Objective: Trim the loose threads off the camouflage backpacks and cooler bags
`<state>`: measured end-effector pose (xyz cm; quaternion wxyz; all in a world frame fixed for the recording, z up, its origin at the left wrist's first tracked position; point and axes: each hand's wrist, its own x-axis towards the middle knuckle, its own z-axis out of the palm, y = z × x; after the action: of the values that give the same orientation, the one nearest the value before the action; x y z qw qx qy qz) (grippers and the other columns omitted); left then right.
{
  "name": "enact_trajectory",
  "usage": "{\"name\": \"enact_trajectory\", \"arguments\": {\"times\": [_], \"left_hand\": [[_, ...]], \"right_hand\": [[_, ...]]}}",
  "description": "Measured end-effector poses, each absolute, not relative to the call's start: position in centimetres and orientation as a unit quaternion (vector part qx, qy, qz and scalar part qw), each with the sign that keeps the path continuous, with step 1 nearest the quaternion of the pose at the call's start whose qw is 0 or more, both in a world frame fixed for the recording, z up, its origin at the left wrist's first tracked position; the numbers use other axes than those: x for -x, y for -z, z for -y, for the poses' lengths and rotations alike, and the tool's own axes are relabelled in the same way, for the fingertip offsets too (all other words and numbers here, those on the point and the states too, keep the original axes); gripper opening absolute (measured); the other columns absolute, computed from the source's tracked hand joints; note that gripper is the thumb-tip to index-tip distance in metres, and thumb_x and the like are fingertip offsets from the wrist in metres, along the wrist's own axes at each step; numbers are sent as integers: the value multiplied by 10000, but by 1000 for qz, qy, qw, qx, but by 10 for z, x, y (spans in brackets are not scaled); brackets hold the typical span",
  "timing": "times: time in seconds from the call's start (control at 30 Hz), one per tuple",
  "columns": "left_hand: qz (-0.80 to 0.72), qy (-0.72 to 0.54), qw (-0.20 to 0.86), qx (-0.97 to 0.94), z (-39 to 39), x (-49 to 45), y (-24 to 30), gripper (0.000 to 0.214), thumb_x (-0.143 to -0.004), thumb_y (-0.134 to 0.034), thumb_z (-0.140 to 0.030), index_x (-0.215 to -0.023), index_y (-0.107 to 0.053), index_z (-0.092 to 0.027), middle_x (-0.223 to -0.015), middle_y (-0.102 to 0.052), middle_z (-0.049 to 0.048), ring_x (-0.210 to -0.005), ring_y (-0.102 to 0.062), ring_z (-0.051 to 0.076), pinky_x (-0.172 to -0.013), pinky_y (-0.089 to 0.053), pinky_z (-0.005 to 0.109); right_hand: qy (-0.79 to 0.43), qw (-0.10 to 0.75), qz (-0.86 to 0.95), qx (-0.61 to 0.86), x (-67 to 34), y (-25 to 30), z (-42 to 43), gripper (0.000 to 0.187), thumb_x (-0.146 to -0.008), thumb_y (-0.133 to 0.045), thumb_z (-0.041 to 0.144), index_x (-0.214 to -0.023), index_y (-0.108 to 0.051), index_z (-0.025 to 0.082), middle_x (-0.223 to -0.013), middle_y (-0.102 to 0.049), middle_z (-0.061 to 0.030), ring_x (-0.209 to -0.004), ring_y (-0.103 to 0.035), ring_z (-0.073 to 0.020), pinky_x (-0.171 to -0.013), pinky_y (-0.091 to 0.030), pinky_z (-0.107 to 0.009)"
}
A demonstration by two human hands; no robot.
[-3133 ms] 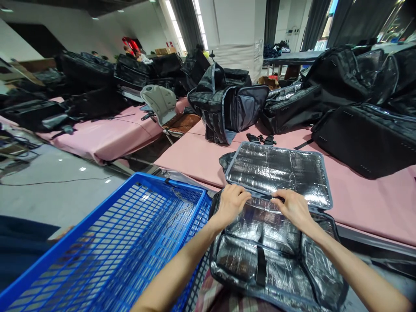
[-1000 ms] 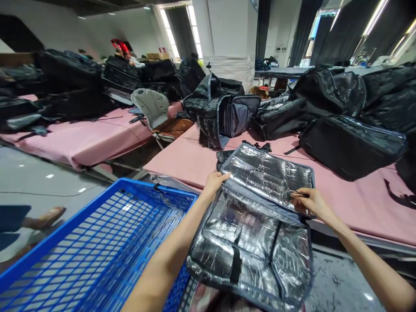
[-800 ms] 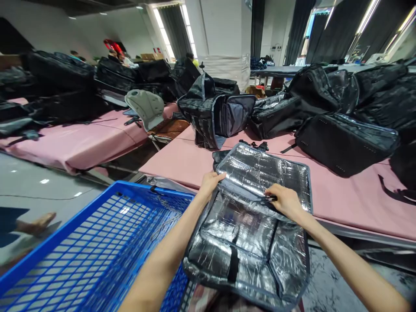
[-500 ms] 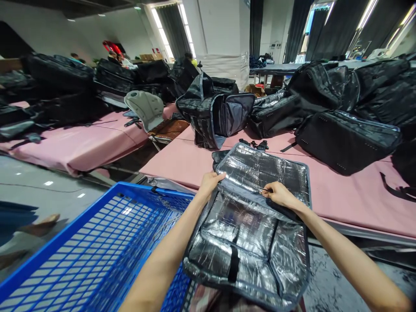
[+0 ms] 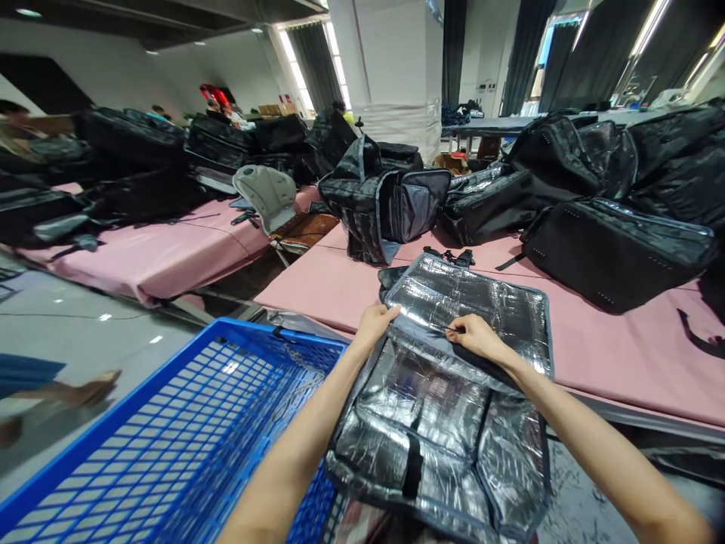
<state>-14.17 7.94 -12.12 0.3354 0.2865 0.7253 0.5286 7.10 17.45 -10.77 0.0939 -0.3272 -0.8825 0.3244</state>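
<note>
Right here the open bag (image 5: 430,434) is lying foil-side up beside the basket (image 5: 243,328). The left hand (image 5: 374,325) is gripping its edge, the right hand (image 5: 474,336) is pinching a thin dark piece (image 5: 453,329)! The flap (image 5: 470,291) is resting on the table (image 5: 317,283); farther back, black bags (image 5: 612,257) are crowding it.

2 pink-covered tables (image 5: 300,287), grey floor (image 5: 130,340), white pillar (image 5: 390,53).

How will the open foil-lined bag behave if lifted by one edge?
The foil-lined bag would probably sag, since its lining is creased all over. The lid likely swings, as it lies folded back from the body. Glare on the foil suggests a slick surface.
</note>
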Motion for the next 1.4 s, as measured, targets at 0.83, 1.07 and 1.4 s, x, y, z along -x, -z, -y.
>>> {"name": "enact_trajectory", "arguments": {"times": [0.83,1.07,1.4], "left_hand": [[-695,-89,142,-699,-111,134,82,180,-746,-513,-206,-634,-652,-188,-691,-667,-15,-750,-569,154,-749,-285,279],[-697,-96,146,-696,-109,135,82,187,-751,-507,-217,-664,-671,-197,-743,-680,-11,-791,-579,162,-798,-292,280],[-699,-100,143,-694,-109,134,83,195,-744,-502,-214,-640,-665,-186,-737,-680,2,-788,-568,170,-794,-303,287]], "right_hand": [[104,220,947,211,-57,97,-158,131,-862,-509,250,-909,-606,175,-777,-622,-57,-742,-479,-189,-664,-221,-333],[-60,238,950,194,-61,100,-169,87,-852,-541,236,-913,-596,206,-804,-643,-7,-749,-497,-147,-677,-226,-293],[88,222,957,163,-54,99,-170,174,-879,-492,254,-818,-643,191,-734,-627,-39,-714,-440,-163,-670,-188,-329]]}}
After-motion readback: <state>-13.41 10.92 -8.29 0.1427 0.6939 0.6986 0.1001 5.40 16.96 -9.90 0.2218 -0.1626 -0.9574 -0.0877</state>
